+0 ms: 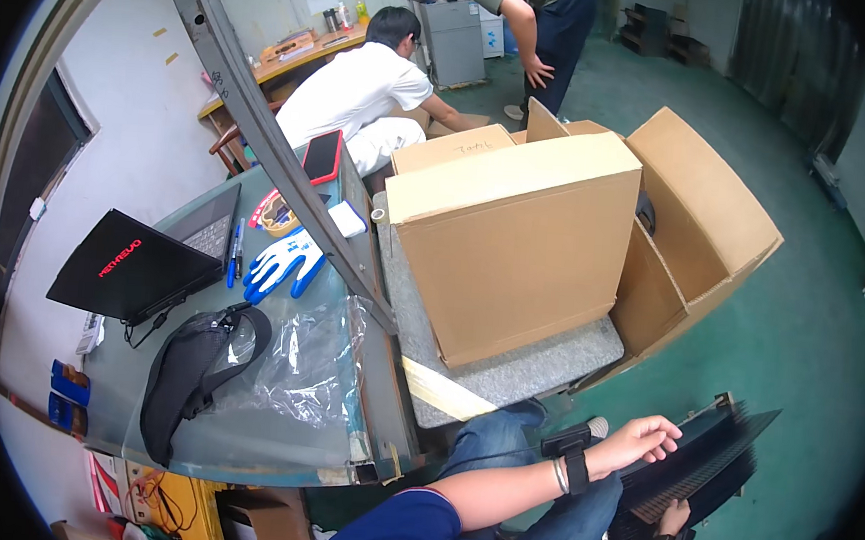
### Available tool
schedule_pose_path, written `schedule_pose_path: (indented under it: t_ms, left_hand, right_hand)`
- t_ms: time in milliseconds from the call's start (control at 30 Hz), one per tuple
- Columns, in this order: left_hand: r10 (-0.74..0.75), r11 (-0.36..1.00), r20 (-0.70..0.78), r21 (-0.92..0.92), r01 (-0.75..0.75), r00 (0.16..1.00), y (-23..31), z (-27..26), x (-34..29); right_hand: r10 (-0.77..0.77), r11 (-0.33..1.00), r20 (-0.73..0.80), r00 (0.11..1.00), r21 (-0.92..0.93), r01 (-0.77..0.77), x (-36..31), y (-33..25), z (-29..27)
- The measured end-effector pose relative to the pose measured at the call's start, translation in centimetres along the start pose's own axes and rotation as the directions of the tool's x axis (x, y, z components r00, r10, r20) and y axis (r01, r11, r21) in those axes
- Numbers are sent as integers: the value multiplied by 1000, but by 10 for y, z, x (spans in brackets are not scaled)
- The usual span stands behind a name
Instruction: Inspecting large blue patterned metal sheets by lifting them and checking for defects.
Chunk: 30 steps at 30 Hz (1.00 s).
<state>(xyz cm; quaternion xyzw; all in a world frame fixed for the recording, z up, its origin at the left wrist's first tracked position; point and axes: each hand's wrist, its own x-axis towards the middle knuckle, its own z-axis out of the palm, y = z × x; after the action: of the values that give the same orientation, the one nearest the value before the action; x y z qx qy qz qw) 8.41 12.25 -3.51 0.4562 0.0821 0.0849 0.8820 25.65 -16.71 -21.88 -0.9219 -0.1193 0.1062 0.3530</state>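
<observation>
Here, thin, textured black panel

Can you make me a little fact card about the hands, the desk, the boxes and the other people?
Left hand: raised near the dark panel, fingers loosely curled, nothing seen in it
Right hand: touching the dark panel, which looks blurred; firm grip unclear
Desk: black laptop, blue-and-white work glove, black bag
Boxes: cardboard box on a grey tabletop; open carton beside it
Other people: one crouching, one bending
</observation>
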Motion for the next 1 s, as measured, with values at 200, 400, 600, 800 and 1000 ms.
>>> schedule_pose_path:
  t_ms: [200, 400, 600, 800, 1000]
  left_hand:
    - [-2, 999, -21, 32, 3, 1000, 4, -2, -1]
    - [4, 999, -19, 40, -4, 1000, -5, -8, 4]
    - [-42, 991, 25, 126, 38, 999, -13, -2, 2]
    - [8, 999, 314, -45, 7, 949, -12, 10, -11]
    - [151, 946, 396, -323, -16, 906, 1, 15, -24]
  right_hand:
    - [196, 874, -232, 953, 483, -62, -23, -50, -122]
    - [39, 789, -141, 989, 611, 56, -65, -52, -228]
    - [134, 306, -250, 959, 931, 200, -108, -121, -188]
    - [-161, 221, -194, 968, 949, 227, -110, -157, -115]
    - [-204, 108, -164, 965, 976, 189, -129, -201, -71]
